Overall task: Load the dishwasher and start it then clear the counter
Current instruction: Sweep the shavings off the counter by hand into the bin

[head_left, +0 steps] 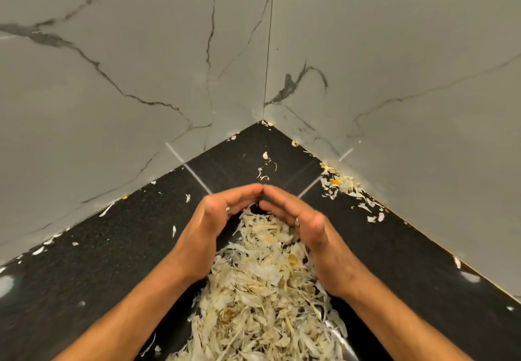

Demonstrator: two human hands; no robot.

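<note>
The near end of the heap of peelings (253, 290) runs off the bottom edge, so its full length cannot be seen. What the scraps are exactly is hard to make out; they look like pale, papery skins with a few yellow bits. Something shiny shows under the heap at lower right, unclear what.

The heap lies on the black bench (112, 248) as a long strip, its long axis running from the viewer toward the corner of the marble walls (141, 64), narrowing at the far end.

The left hand (214, 219) and right hand (304, 219) stand on edge either side of that far end. Fingers are straight, fingertips meeting in a point; each grip is spread, cupping the scraps without pinching. Loose bits (341, 186) lie along the right wall.
</note>
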